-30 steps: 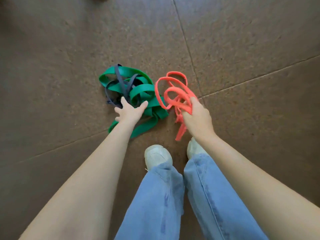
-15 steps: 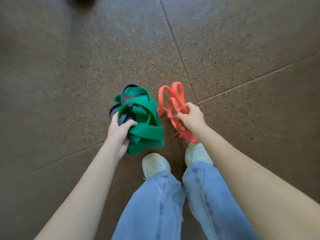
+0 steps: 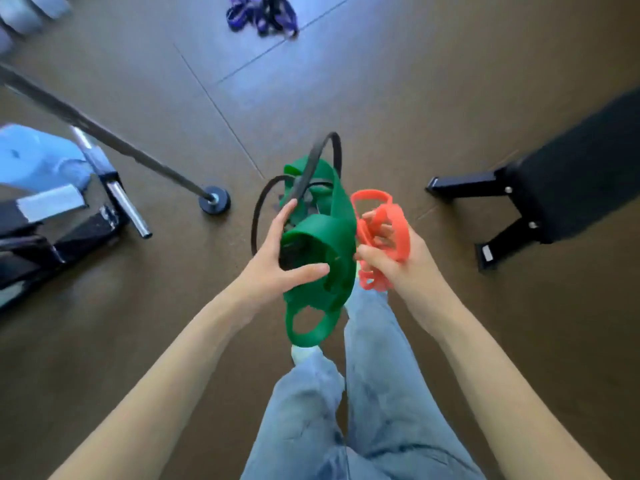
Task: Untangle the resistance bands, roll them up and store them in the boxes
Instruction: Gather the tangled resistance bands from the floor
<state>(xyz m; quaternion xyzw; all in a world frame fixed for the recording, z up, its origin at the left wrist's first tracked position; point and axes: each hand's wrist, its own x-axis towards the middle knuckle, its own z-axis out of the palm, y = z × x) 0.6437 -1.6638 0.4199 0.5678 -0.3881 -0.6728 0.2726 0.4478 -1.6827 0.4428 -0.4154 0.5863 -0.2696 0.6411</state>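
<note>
A wide green rubber band (image 3: 329, 237) tangled with a thin black band (image 3: 327, 147) is gripped in the left hand (image 3: 277, 261); coral-orange looped bands (image 3: 384, 233) are clutched in the right hand (image 3: 398, 261).

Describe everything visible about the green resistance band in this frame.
The green band is a wide, flat, matte strap that looks rubbery, bunched into several twisted loops. The left hand holds it off the floor, one loop hanging below. A thin dark band is threaded through its upper loops, still tangled. Its right edge is close to the orange band held in the right hand; contact is unclear.
</note>
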